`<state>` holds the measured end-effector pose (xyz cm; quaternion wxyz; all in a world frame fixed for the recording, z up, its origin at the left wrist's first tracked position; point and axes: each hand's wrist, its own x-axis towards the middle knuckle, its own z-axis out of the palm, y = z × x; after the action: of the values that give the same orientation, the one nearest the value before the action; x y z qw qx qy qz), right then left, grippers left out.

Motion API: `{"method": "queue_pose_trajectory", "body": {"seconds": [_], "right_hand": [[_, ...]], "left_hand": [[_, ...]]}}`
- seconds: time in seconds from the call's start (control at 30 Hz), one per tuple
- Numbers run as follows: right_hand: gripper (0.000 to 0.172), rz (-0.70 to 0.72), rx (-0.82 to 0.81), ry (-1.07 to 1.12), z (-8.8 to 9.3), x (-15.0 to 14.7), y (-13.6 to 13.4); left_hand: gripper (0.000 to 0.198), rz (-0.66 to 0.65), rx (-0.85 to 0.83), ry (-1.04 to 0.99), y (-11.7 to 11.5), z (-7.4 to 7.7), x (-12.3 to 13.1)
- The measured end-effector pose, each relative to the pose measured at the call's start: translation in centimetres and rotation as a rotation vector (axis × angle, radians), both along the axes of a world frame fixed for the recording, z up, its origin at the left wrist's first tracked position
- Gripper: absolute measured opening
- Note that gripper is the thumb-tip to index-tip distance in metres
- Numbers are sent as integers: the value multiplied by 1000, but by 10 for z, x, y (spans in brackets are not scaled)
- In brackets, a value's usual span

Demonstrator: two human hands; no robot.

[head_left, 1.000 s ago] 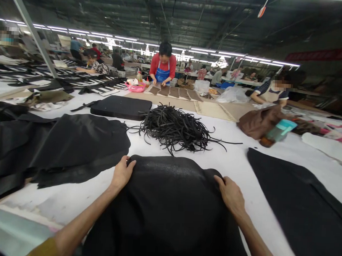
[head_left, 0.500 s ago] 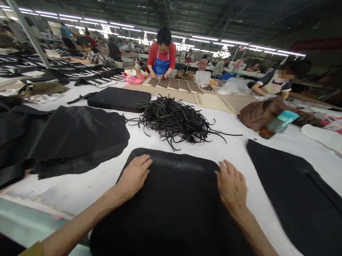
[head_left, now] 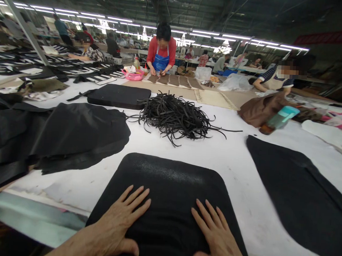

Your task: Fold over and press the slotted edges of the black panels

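A black padded panel [head_left: 170, 189] with rounded corners lies in front of me on the white table [head_left: 147, 142]. Greyish, worn-looking specks mark its far end, and soft wrinkles run across it between my hands. On its left part my left hand [head_left: 120, 221] rests flat with fingers spread. Flat on the right part is my right hand [head_left: 213, 237], its fingers apart too. Neither hand grips anything. Beyond the panel's far edge sits a tangled heap of thin black strips [head_left: 177, 115].
Black sheets [head_left: 79, 134] are piled at left, and another black piece [head_left: 296, 192] lies at right. A black cushion-like slab [head_left: 119, 96] is behind. A teal-lidded bottle [head_left: 280, 118] leans by brown fabric [head_left: 260, 108]. Across the table a co-worker in a blue apron [head_left: 160, 60] handles brown pieces.
Both hands have slid from the panel's far side edges back toward me, now flat on its surface. The panel's far edge sits slightly nearer, and wrinkles have appeared on it.
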<state>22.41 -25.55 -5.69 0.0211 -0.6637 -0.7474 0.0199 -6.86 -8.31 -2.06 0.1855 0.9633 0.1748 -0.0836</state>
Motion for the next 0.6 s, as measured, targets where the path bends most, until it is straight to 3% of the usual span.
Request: {"method": "queue_pose_trajectory", "body": {"seconds": [0.07,0.13,0.37,0.6], "right_hand": [[113,21,27,-31,-1,-4,-7],[115,46,69,-80,-5,-7,-14],[81,73,288,-282,-24,-12,-31],[50,134,416,-364,-23,-3,-34]], "left_hand": [[106,-8,21,38,-7,-6,-1],[107,9,79,79,-14,-15,-1],[91,15,231,129,-22,-37,-9],[84,110,488,31,-26,-63,-29]]}}
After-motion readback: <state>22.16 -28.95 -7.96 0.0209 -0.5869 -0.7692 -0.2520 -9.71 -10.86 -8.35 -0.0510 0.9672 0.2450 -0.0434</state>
